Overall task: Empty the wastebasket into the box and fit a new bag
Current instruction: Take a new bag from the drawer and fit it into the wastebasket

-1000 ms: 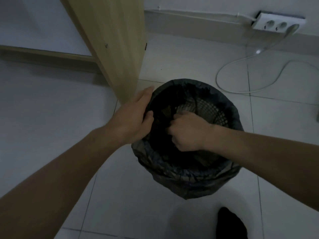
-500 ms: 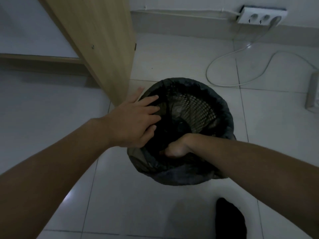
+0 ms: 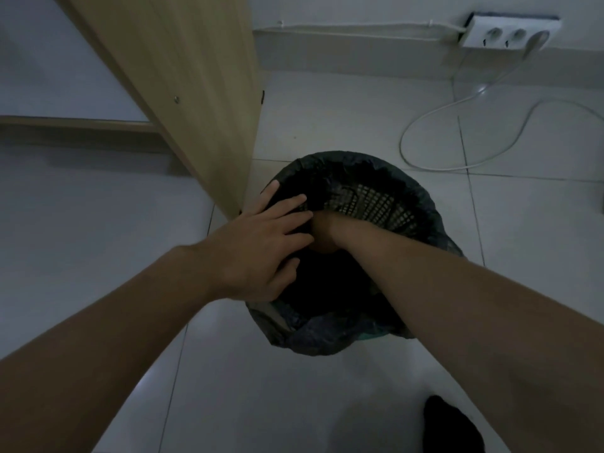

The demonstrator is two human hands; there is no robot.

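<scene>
A round mesh wastebasket (image 3: 376, 207) stands on the tiled floor, lined with a black plastic bag (image 3: 327, 335) folded over its rim. My left hand (image 3: 261, 250) lies flat on the basket's left rim, fingers spread over the bag's edge. My right hand (image 3: 325, 237) reaches deep inside the basket against the bag. Only its wrist and heel show, and its fingers are hidden in the dark interior. No box is in view.
A light wooden panel (image 3: 202, 93) stands just left of the basket. A white power strip (image 3: 510, 35) sits by the wall at the far right, its white cable (image 3: 457, 158) looping on the floor. A dark foot (image 3: 451, 426) shows at the bottom right.
My right hand has gone from near the rim down into the basket. My left hand opened from gripping the bag's edge to lying flat on the rim.
</scene>
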